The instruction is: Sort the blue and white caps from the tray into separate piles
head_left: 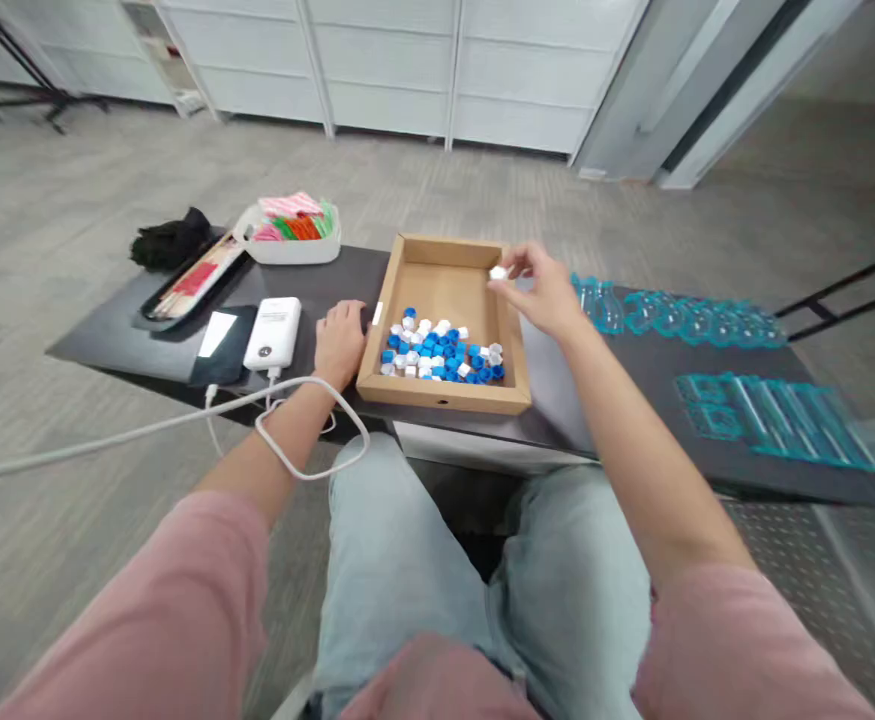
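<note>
A shallow cardboard box (444, 395) stands on the dark table (332, 275) in front of me. Several small blue and white caps (441, 352) lie in its near half. My right hand (546, 290) hovers over the box's right wall, its fingertips pinched on one white cap (498, 272). My left hand (339, 340) rests curled on the table against the box's left wall, touching its side; nothing shows inside its fingers.
A white power bank (273, 333) with a white cable (144, 430) and a dark phone (219, 345) lie left of my left hand. Farther left are a black tray (174, 300), a white tub of coloured items (294, 232) and black cloth (171, 240). Teal clear plastic pieces (714, 370) cover the right side.
</note>
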`<state>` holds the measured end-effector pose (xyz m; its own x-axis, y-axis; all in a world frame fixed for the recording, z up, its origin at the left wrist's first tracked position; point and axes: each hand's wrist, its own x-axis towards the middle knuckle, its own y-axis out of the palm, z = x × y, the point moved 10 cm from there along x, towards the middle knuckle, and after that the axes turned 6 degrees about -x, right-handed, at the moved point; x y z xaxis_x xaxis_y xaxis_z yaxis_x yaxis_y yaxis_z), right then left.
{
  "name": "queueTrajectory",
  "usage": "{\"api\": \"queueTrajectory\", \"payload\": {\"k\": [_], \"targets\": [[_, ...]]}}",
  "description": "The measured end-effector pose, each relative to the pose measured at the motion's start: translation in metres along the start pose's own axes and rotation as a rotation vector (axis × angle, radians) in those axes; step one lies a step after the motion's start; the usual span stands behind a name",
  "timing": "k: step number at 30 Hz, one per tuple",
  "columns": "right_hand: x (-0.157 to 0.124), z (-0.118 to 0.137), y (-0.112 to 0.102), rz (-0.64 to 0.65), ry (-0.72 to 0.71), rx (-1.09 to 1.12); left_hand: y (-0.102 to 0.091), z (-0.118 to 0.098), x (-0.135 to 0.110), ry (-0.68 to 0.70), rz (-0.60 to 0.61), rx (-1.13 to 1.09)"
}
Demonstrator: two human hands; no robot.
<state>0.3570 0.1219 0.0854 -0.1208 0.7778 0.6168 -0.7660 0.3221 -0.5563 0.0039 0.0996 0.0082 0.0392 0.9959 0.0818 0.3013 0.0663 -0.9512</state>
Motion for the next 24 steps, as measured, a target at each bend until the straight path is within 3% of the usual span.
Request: {"api": "queueTrajectory", "payload": {"k": [4,7,11,19,24], "targets": [[-0.093,-0.062,-0.102,-0.146,0.209,-0.073,0.004,0.007,0.006,-0.006,-0.024,-0.041],[-0.153,-0.093,-0.135,-0.159,0.382,-0.143,0.006,0.011,0.009,-0.014,0.016,-0.061],[-0.19,-0.113,-0.127,-0.079,0.496,-0.247,0.005,0.012,0.011,-0.012,0.057,-0.061],[-0.181,-0.107,-0.107,0.034,0.361,-0.265,0.009,0.018,0.017,-0.011,0.045,0.01],[-0.184,-0.109,-0.106,0.011,0.335,-0.235,0.006,0.014,0.014,-0.015,0.05,0.006]]}}
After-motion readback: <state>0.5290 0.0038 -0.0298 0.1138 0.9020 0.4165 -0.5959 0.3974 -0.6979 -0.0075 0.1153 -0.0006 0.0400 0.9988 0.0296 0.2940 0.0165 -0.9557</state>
